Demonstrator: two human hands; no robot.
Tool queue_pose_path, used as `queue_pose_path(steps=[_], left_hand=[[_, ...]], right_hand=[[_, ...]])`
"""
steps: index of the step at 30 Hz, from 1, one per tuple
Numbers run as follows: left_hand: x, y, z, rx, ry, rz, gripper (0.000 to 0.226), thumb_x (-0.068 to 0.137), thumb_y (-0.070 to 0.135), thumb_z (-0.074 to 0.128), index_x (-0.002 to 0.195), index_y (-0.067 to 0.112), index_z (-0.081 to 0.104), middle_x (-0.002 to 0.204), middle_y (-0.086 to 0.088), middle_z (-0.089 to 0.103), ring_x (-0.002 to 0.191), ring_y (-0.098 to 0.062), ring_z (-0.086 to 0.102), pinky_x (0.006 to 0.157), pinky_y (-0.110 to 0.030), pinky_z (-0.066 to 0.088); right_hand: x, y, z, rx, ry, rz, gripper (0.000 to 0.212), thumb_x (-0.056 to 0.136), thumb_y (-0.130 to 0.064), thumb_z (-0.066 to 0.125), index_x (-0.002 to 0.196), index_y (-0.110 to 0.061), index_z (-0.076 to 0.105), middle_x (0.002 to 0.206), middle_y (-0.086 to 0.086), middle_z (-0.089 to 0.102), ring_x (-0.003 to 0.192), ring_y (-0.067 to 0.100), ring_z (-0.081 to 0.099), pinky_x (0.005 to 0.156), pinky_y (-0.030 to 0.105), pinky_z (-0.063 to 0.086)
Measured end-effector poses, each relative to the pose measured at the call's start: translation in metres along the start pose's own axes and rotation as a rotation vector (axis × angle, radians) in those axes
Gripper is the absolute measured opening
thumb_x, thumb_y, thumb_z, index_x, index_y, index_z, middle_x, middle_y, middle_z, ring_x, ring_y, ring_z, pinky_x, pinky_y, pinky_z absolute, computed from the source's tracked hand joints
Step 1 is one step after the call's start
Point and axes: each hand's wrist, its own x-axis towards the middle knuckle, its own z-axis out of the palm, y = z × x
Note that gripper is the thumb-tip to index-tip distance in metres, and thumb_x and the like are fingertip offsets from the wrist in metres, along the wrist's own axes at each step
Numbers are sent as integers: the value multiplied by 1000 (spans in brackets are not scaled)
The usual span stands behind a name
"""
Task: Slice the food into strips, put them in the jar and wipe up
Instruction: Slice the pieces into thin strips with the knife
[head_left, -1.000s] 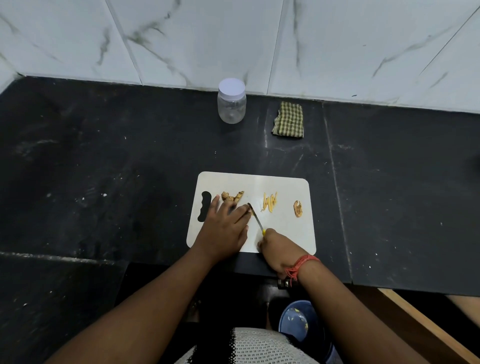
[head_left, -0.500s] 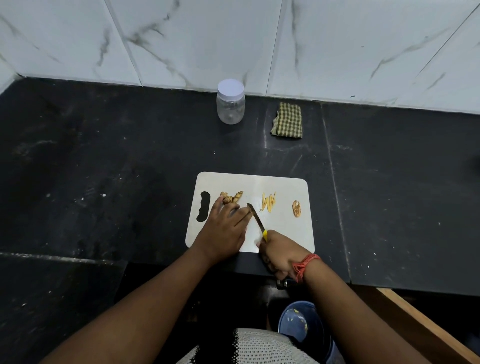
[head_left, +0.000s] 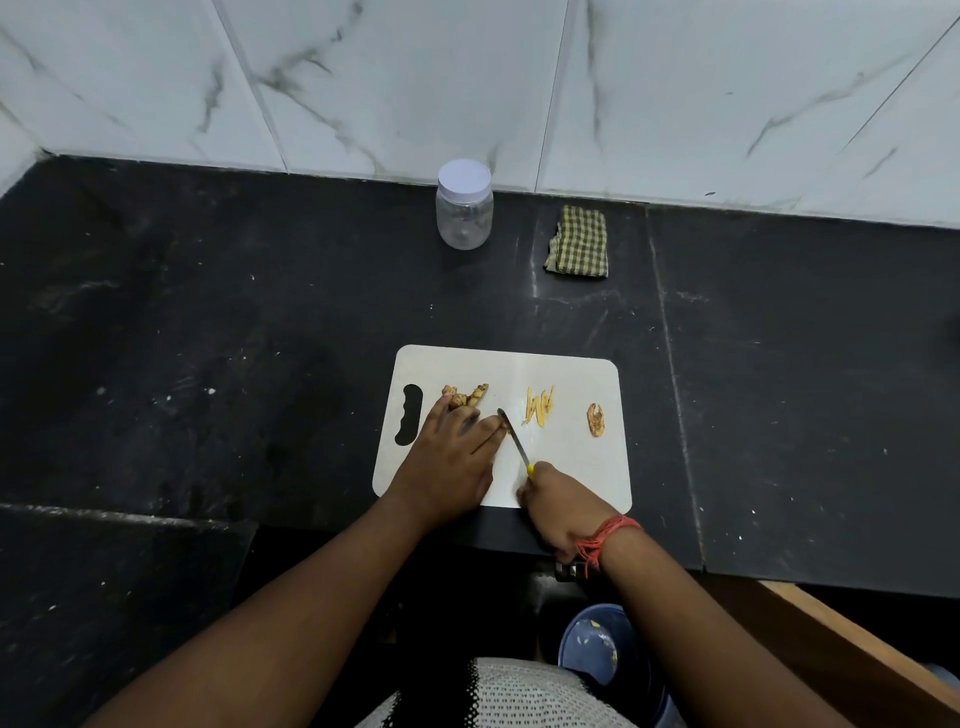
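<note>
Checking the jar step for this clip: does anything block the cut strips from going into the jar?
Yes. The jar stands at the back of the counter with its white lid on, so its mouth is closed. The counter between the strips on the cutting board and the jar holds nothing.

Centre frame: left hand (head_left: 451, 457) pins ginger (head_left: 466, 396) on cutting board (head_left: 571, 467); right hand (head_left: 558, 506) grips knife (head_left: 514, 437) beside cut strips (head_left: 539, 406).

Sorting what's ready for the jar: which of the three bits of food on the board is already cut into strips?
The middle one: the thin yellow strips, right of the knife. The knobbly piece by the left hand and the small piece far right aren't.
</note>
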Motion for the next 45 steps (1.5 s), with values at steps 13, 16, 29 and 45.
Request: queue_pose_path(steps=[13, 16, 29, 45], left_hand=[[0, 0, 0, 9, -7, 1, 44, 89, 25, 50, 127, 9, 64, 133, -4, 59, 116, -35, 55, 112, -62, 31], [0, 0, 0, 4, -28, -7, 44, 89, 25, 50, 128, 9, 64, 133, -5, 59, 117, -36, 55, 111, -63, 31], [1, 1, -3, 2, -16, -16, 45, 86, 25, 53, 127, 10, 64, 133, -3, 59, 115, -33, 55, 112, -61, 33], [1, 2, -5, -3, -47, -27, 46, 88, 26, 50, 129, 10, 62, 134, -4, 58, 119, -32, 54, 113, -60, 32]], right_hand=[[8, 6, 4, 23, -16, -15, 13, 100, -22, 44, 99, -9, 46, 93, 9, 59, 84, 27, 59, 74, 43, 54], [8, 5, 7, 274, -133, 33, 8, 97, -15, 46, 91, -11, 43, 75, 9, 51, 61, 20, 49, 49, 41, 44], [3, 7, 3, -148, 33, -114, 7, 98, -12, 37, 96, -9, 42, 81, 1, 49, 76, 17, 50, 73, 27, 40], [8, 19, 14, 20, -58, -37, 5, 103, -19, 38, 100, -15, 38, 76, -6, 36, 63, 5, 35, 69, 25, 37]])
